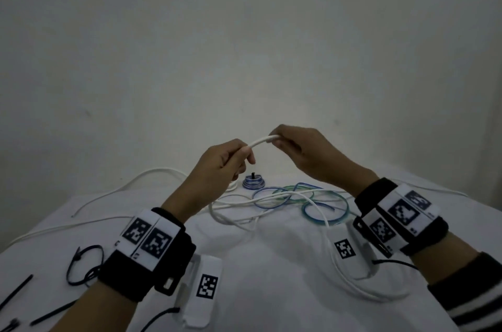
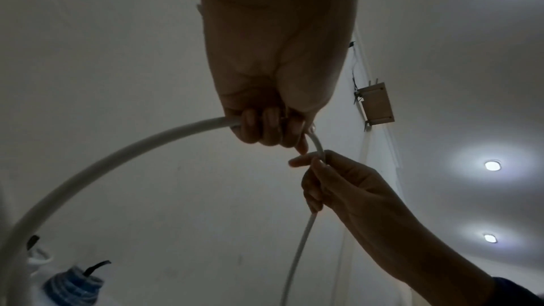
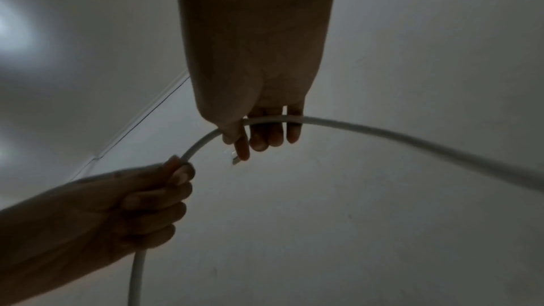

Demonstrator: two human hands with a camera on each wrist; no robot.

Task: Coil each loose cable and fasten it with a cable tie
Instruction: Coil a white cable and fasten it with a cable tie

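A white cable point(image 1: 262, 140) bridges my two hands, raised above the white table point(image 1: 271, 263). My left hand point(image 1: 231, 160) grips it in curled fingers point(image 2: 262, 129), and the cable point(image 2: 117, 159) arcs away to the left. My right hand point(image 1: 288, 141) holds the same cable point(image 3: 382, 134) under its fingers point(image 3: 267, 134) near the end, with a plug tip showing. The rest of the white cable point(image 1: 239, 212) lies in loose loops on the table. Black cable ties point(image 1: 17, 291) lie at the front left.
A blue-green cable point(image 1: 324, 208) lies in loops behind my right wrist. A small wound blue coil point(image 1: 254, 182) stands mid-table. A looped dark tie point(image 1: 87, 266) lies by my left wrist. White marker tags point(image 1: 203, 288) sit at the front. A white wall rises behind.
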